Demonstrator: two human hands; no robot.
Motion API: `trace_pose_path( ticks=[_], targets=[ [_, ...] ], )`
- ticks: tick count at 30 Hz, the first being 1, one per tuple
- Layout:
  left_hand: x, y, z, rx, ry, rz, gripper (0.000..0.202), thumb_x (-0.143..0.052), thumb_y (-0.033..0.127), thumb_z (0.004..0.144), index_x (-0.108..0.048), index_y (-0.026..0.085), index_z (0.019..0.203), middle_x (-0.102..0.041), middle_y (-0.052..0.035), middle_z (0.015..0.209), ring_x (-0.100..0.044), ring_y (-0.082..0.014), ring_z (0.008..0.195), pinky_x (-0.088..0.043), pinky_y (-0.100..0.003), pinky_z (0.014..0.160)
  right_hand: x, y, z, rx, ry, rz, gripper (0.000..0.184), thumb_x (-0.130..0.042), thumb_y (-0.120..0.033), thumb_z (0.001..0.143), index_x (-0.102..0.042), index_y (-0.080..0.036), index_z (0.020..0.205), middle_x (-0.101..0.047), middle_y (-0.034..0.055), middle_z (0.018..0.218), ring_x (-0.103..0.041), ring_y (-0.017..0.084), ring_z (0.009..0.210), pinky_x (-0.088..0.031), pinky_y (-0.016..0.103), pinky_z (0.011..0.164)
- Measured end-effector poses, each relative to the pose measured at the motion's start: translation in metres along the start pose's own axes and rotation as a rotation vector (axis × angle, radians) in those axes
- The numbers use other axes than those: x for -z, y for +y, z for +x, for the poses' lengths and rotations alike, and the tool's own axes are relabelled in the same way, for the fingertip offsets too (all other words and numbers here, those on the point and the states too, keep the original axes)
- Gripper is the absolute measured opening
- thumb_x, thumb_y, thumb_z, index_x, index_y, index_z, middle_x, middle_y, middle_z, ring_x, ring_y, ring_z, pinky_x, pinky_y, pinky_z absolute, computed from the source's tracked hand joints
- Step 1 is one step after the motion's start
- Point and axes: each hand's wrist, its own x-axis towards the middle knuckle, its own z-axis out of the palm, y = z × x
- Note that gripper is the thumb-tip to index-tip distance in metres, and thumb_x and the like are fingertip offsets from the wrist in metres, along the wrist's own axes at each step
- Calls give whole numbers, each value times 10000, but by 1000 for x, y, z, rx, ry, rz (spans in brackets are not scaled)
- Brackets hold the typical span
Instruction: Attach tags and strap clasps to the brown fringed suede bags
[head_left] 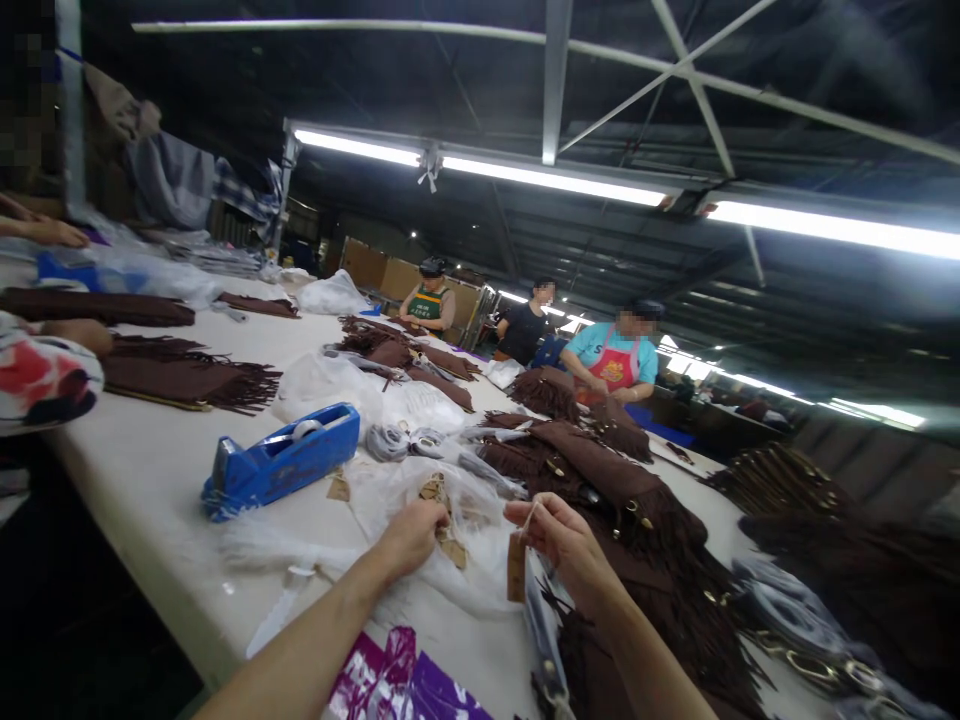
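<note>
My right hand (571,545) pinches the string of a brown cardboard hang tag (516,568), which dangles below the fingertips. Left of it, my left hand (411,538) has its fingers closed at a small bunch of similar hang tags (433,488); the fingertips are partly hidden. These tags lie on a crumpled clear plastic bag (480,580). Brown fringed fabric pieces with metal clasps (600,460) are heaped beside and beneath my right forearm. A grey strap (544,630) runs down just below my right hand.
A blue tape dispenser (285,460) stands on the white table (180,520) to the left. Purple plastic packaging (409,680) lies at the near edge. Coiled grey straps with metal hooks (795,610) sit at right. Several co-workers stand around the table, including a person in a red apron (616,362).
</note>
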Motion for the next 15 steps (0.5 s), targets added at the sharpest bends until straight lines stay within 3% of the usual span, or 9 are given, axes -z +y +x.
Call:
trace_pose_path(
  ticks=[4, 7, 9, 12, 15],
  targets=[
    [12, 25, -4, -110, 76, -35, 305, -397, 46, 736, -655, 148, 863, -662, -96, 959, -577, -222, 984, -413, -336, 912, 7, -20, -23, -12, 52, 167, 426, -800, -522, 701, -519, -209, 766, -753, 88, 883, -701, 247, 877, -545, 332, 691],
    [13, 64, -10, -152, 72, -310, 253, -426, 134, 762, -656, 157, 865, -666, -78, 937, -579, -215, 972, -420, -329, 898, 11, -33, -42, -14, 71, 287, 398, -839, -440, 687, -534, -195, 760, -753, 96, 866, -712, 239, 836, -556, 320, 680],
    [5, 95, -16, -94, -50, -589, 274, -470, 187, 719, -658, 161, 917, -665, -62, 929, -594, -203, 896, -453, -289, 745, 14, -40, -56, -12, 85, 373, 388, -866, -382, 665, -544, -190, 763, -750, 89, 853, -715, 235, 830, -564, 325, 704],
    [-15, 139, -31, 39, -303, -947, 449, -479, 164, 570, -630, 162, 992, -646, -44, 932, -575, -146, 708, -359, -214, 508, 20, -43, -75, 15, 127, 513, 372, -878, -323, 655, -546, -197, 769, -726, 23, 776, -705, 184, 769, -563, 277, 686],
    [-34, 173, -50, 146, -465, -1213, 512, -475, 137, 488, -602, 161, 983, -618, -16, 847, -517, -87, 560, -266, -188, 443, 27, -41, -92, 52, 160, 645, 361, -872, -278, 657, -542, -209, 786, -662, -48, 706, -659, 118, 657, -543, 211, 597]
  ],
)
